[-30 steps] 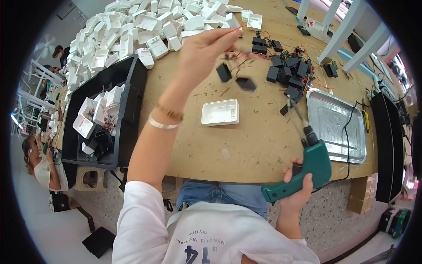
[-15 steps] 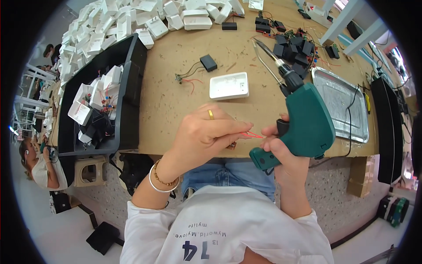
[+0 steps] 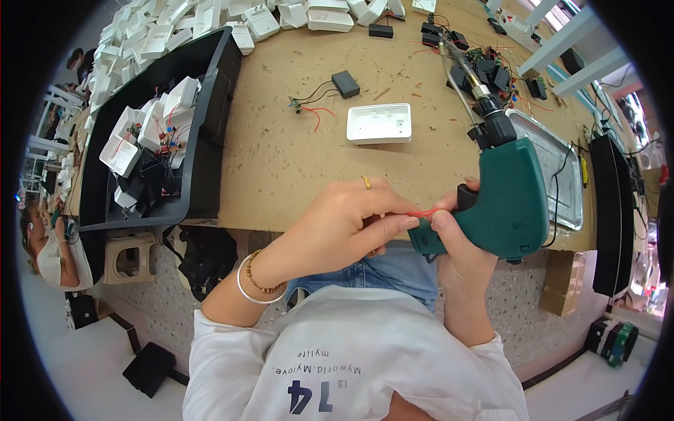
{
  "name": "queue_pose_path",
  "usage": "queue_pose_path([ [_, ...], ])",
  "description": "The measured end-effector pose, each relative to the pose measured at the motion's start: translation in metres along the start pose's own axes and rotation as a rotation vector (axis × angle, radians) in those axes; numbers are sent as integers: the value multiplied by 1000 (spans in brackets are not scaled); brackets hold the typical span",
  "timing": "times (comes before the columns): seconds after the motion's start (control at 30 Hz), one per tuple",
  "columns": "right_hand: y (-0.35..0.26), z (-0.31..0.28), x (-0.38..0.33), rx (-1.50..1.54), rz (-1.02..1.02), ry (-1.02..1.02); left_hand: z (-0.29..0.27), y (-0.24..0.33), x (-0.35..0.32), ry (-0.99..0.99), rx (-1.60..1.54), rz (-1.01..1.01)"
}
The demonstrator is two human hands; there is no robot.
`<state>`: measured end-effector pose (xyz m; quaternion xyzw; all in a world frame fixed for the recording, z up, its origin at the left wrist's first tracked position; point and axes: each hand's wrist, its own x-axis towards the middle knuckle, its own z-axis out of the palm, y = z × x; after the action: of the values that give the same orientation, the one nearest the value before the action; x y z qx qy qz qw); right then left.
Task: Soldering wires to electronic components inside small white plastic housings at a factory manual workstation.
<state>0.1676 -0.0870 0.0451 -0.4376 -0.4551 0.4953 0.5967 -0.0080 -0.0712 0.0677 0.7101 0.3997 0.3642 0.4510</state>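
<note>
**Steadying a thin red wire beside the soldering gun**

The left hand [image 3: 344, 224] pinches a short, thin red wire [image 3: 423, 212] between thumb and fingertips, just above the near edge of the scuffed wooden workbench [image 3: 281, 154]. The right hand [image 3: 456, 242] is closed around the grip of a teal pistol-shaped soldering gun [image 3: 509, 203], its thumb touching the wire's other end. The gun's long metal tip points away over the bench, towards a cluster of small black parts [image 3: 484, 67]. To do this well, I judge the pinch should stay light but firm and close to the wire's end, with the hot tip kept aimed away from both hands. A white rectangular plastic casing [image 3: 379, 123] lies further up the bench, well apart.
</note>
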Motion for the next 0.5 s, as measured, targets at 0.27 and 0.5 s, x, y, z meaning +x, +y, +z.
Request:
queue_pose_path([
  [0.27, 6, -3, 0, -1, -81, 85, -48, -10, 6, 350, 407, -142],
  [0.5, 9, -3, -9, 14, 7, 59, -49, -93, 74, 396, 393, -40],
])
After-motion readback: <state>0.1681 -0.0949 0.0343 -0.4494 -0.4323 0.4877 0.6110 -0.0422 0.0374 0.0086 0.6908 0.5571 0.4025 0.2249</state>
